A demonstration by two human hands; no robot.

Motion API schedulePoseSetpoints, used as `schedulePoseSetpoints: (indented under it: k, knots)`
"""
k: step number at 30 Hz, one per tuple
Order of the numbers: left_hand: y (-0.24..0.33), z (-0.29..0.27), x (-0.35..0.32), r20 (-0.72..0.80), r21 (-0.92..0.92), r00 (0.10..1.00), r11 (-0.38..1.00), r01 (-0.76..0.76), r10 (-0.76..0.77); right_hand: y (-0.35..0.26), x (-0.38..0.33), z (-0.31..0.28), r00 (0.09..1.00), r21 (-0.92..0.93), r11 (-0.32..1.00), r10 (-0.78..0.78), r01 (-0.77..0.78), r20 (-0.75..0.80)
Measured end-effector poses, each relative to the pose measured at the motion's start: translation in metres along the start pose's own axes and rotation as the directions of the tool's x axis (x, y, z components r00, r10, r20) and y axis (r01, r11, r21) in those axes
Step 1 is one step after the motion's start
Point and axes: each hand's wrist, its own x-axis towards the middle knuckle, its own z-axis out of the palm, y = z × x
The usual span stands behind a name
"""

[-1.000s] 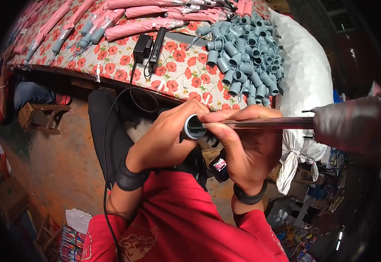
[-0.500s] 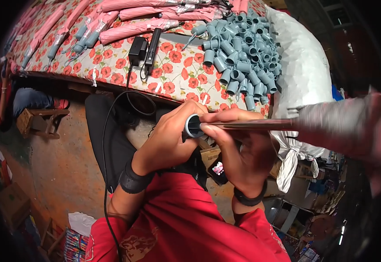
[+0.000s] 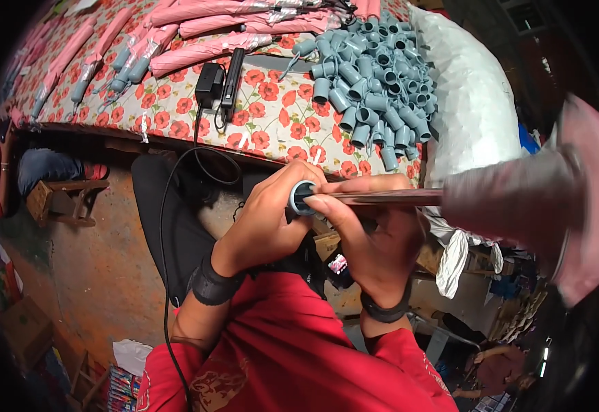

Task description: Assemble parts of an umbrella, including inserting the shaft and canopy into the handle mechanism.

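My left hand (image 3: 268, 209) is wrapped around a blue-grey cup-shaped handle (image 3: 295, 204), its open mouth facing right, in front of my chest at the near side of the bench (image 3: 265, 120). My right hand (image 3: 382, 237) has thumb and fingers clamped on a thin metal shaft (image 3: 416, 197), its tip at the handle's mouth; I cannot tell how deep it sits. The shaft runs right into a blurred pink umbrella (image 3: 512, 199). On the bench's red-flowered cloth, a heap of similar handles (image 3: 375, 82) lies at the right, beside a bulging white sack (image 3: 464, 96). Folded pink umbrellas (image 3: 210, 55) lie at the far left and middle, with a black adapter (image 3: 209, 84) nearer me. A wooden stool (image 3: 66, 196) stands on the floor at left.
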Motion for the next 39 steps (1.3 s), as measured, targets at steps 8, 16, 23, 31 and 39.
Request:
schedulePoseSetpoints:
  k: [8, 16, 23, 31, 39]
  knots:
    - [-0.001, 0.003, -0.004, 0.044, 0.01, 0.999, 1.0, 0.028, -0.029, 0.011, 0.005, -0.005, 0.995, 0.202, 0.977, -0.08, 0.067, 0.057]
    - [-0.002, 0.009, -0.005, 0.022, 0.002, 0.998, 0.998, 0.055, -0.055, 0.011, -0.004, -0.001, 0.999, 0.137, 0.99, 0.042, -0.037, -0.03]
    - [-0.003, 0.008, -0.007, 0.039, -0.017, 0.995, 0.996, 0.089, -0.088, 0.013, -0.005, -0.002, 0.997, 0.201, 0.976, 0.081, -0.078, -0.003]
    - [-0.002, 0.002, -0.007, 0.106, 0.012, 0.987, 0.992, 0.124, -0.124, 0.015, -0.005, -0.005, 0.999, 0.234, 0.972, 0.019, -0.026, 0.034]
    - [-0.006, 0.007, -0.008, 0.037, -0.028, 0.998, 0.998, 0.052, -0.051, 0.021, -0.009, 0.0, 0.999, 0.189, 0.982, 0.002, 0.005, -0.038]
